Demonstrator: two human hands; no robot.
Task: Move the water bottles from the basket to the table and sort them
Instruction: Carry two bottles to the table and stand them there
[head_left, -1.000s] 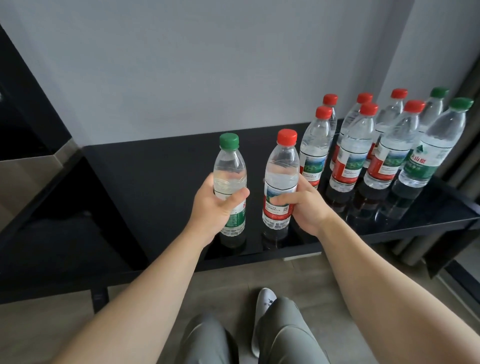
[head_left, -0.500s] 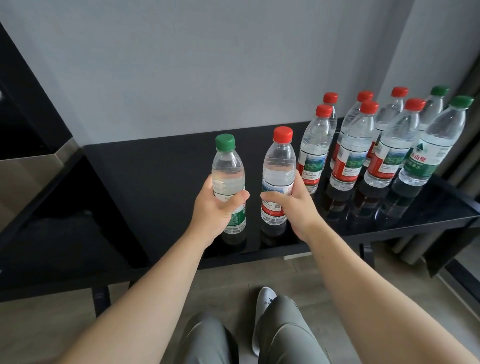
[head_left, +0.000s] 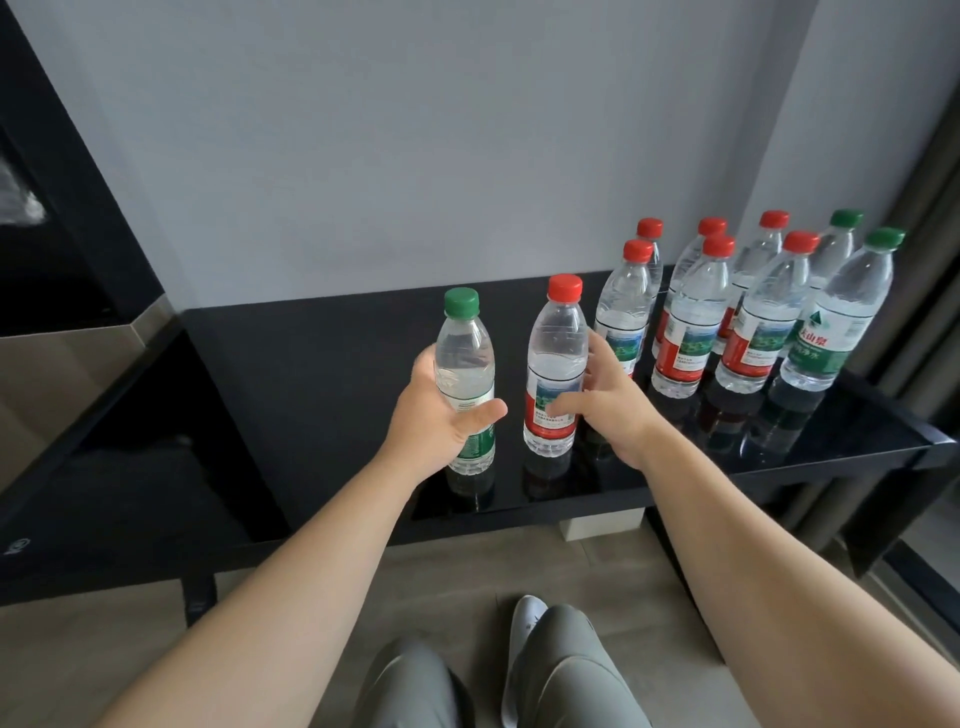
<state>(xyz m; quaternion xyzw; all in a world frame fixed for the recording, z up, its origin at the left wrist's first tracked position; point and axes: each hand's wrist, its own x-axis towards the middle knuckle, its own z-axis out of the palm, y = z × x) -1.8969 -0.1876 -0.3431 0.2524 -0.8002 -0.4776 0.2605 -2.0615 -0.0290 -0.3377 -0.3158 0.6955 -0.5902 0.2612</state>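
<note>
Worktop: glossy black worktop (head_left: 322, 364) set against a pale wall (head_left: 467, 130); it mirrors the bottles standing on it.
Green-capped bottle: the green-capped bottle (head_left: 465, 364) is upright near the front edge, left of centre, with its base meeting its own reflection.
Left hand: the left hand (head_left: 441, 421) grasps that bottle round the middle, thumb across the label in front.
Red-capped bottle: the red-capped bottle (head_left: 553, 374) stands upright on the worktop just beside the green-capped one, with a narrow gap between them.
Right hand: the right hand (head_left: 613, 410) sits at this bottle's right side, its fingers (head_left: 597, 353) loosened and nearly straight. The thumb tip touches the label, and the hand is not clenched round the bottle.
Sorted group: the red-capped rows (head_left: 685, 332), six bottles in two lines, stand to the right, the nearest just behind the right hand. The green-capped pair (head_left: 831, 338) closes the right end, near the worktop's right edge.
Open room: the widest stretch of black surface runs left of the green-capped bottle and back to the wall. A narrower strip lies in front of the rows.
Edges: the front edge passes close below both hand-side bottles; beyond it is the floor (head_left: 441, 571), with a pale shoe (head_left: 524, 623).
</note>
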